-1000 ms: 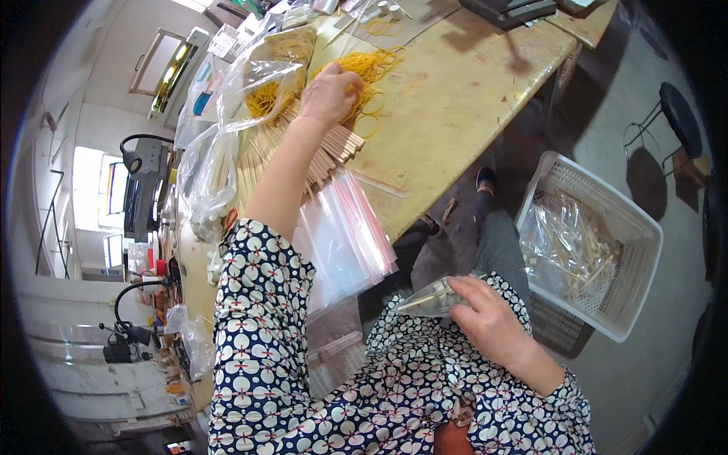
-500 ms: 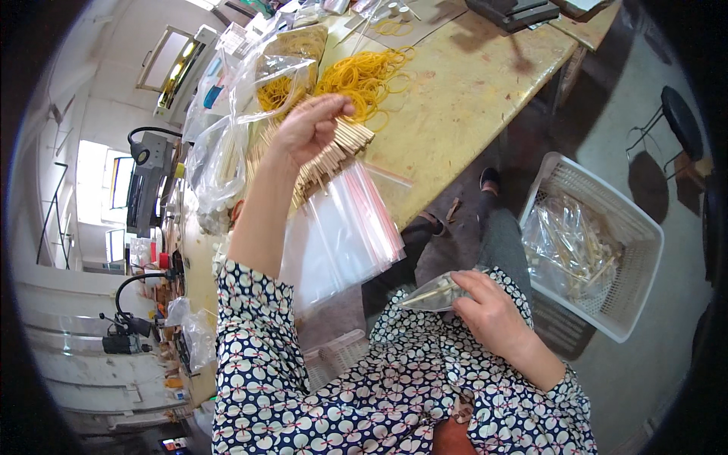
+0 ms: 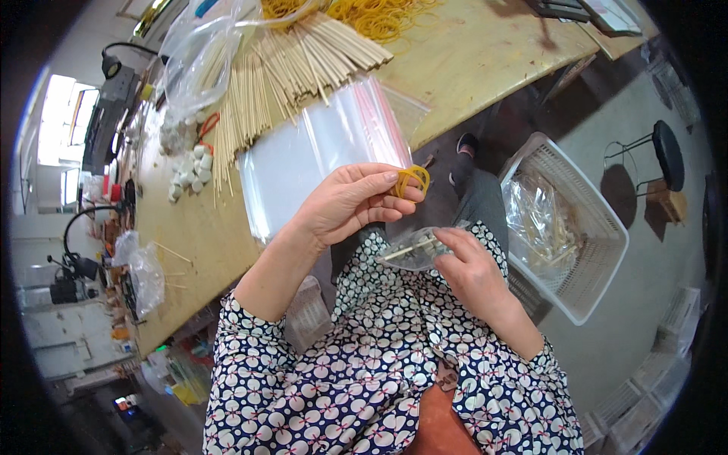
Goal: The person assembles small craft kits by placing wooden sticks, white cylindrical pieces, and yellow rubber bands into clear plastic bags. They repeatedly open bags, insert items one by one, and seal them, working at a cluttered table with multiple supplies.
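Wooden table (image 3: 470,68), rubber band (image 3: 413,179) between hands

Navy short-sleeved top, white and red floral print, grey trousers

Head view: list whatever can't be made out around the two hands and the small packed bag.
- Contents of the small clear bag: partly covered by the right hand; count unreadable.
- Yellow rubber band: partly hidden in the left hand grip, so one or several is unclear.
- Bags in the white basket: too small, glare.
- Rubber band pile: cut by the top edge.
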`<action>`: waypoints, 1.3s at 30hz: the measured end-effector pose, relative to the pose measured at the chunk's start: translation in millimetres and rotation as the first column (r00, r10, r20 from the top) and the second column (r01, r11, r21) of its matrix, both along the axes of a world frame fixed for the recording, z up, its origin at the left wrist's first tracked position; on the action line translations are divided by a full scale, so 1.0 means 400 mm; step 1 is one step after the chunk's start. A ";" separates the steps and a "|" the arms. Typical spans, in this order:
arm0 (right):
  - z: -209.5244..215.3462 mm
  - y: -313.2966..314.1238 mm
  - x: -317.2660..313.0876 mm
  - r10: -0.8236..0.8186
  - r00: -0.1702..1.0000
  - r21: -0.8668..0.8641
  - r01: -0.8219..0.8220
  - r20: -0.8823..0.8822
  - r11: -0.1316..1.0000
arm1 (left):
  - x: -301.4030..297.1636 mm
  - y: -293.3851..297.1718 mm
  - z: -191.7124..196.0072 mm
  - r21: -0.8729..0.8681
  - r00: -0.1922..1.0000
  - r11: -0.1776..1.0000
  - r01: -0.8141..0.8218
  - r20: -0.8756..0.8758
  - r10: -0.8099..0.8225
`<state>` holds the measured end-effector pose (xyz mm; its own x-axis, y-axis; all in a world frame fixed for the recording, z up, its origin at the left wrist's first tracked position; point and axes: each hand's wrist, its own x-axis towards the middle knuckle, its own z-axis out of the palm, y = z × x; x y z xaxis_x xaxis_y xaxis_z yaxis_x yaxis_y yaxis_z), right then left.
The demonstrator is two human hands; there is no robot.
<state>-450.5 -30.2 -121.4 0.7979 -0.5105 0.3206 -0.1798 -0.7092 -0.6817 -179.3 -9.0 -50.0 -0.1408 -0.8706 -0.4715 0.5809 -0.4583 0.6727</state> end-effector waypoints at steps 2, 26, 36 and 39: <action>0.001 0.009 0.008 0.011 1.000 -0.017 -0.011 -0.022 1.000 | -0.008 0.027 -0.008 -0.008 1.000 1.000 -0.021 -0.019 0.021; 0.018 0.027 0.054 0.040 0.995 -0.064 -0.046 -0.089 0.997 | 0.024 0.055 -0.022 -0.093 0.994 0.994 -0.057 0.088 0.065; 0.016 -0.003 0.009 -0.007 1.000 0.014 0.007 -0.001 1.000 | 0.079 -0.157 0.044 -0.156 0.955 0.983 -0.099 0.261 0.138; 0.012 -0.013 -0.004 -0.022 0.999 0.030 0.021 0.027 0.999 | 0.092 -0.234 0.054 -0.181 0.925 0.980 -0.084 0.351 0.144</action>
<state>-452.0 -35.5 -116.5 0.7777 -0.5371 0.3267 -0.1760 -0.6848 -0.7071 -142.5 -102.6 -28.4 0.1171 -0.9384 -0.3251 0.3273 -0.2725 0.9048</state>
